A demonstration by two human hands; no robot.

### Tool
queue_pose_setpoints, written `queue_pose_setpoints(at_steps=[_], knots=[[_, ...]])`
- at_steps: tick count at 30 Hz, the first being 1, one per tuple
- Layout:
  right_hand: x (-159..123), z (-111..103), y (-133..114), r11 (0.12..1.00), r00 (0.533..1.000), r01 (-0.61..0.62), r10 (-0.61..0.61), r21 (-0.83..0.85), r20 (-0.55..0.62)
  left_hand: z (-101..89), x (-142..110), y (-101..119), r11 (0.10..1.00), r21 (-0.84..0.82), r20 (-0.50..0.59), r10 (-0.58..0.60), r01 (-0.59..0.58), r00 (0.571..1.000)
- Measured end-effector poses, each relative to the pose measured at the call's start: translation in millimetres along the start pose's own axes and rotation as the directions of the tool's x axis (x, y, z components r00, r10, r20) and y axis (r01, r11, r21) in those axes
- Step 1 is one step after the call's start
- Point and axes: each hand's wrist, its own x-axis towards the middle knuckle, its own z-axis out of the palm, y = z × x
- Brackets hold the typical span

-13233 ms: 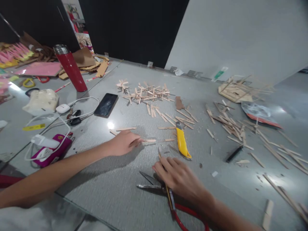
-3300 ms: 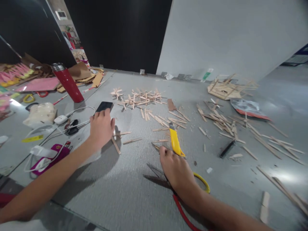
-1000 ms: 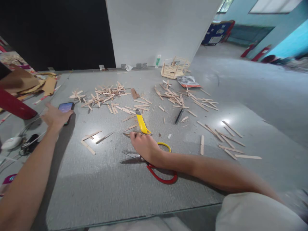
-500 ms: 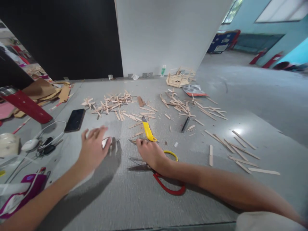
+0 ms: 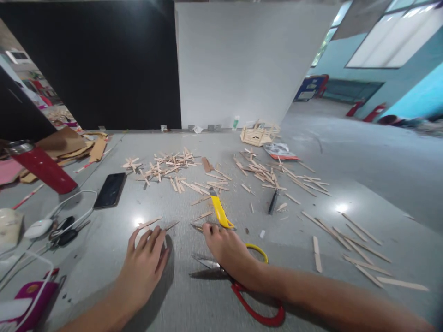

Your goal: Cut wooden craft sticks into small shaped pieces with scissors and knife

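My left hand (image 5: 147,253) is low over the table, fingers apart and slightly bent. Just past its fingertips lies a pale wooden stick (image 5: 150,223), and a thin pointed sliver (image 5: 172,225) sits beside the index finger; whether they touch is unclear. My right hand (image 5: 230,246) is closed, with a dark pointed tip (image 5: 196,227) sticking out to its left; the rest is hidden in the fingers. Beneath that hand and wrist lie open scissors (image 5: 258,310) with one red and one yellow handle. A yellow utility knife (image 5: 220,210) rests just beyond the right hand.
Piles of wooden sticks (image 5: 175,162) spread across the table (image 5: 194,299). A stick-built frame (image 5: 258,134) stands at the back. A black pen-like tool (image 5: 273,202) lies right of the knife. Leftward are a phone (image 5: 110,190), a red bottle (image 5: 44,168), cables, keys and a purple pouch (image 5: 34,299).
My left hand has turned palm down and lowered toward the stick in front of it. The right hand stays closed by the scissors. The view has tilted up, so the table appears lower.
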Motion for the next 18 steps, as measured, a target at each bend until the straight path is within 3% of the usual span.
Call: queue_pose_setpoints(at_steps=[8, 18], knots=[[-1.3, 3.2, 0.4, 0.999, 0.999, 0.032, -0.032, -0.025, -0.014, 3.1, -2.9, 0.5, 0.998, -0.040, 0.010, 0.045, -0.045, 0.999], [-0.7, 4.4, 0.9, 0.997, 0.998, 0.044, -0.046, -0.063, -0.038, 7.3, -4.0, 4.4, 0.998, -0.053, -0.056, 0.040, -0.043, 0.998]])
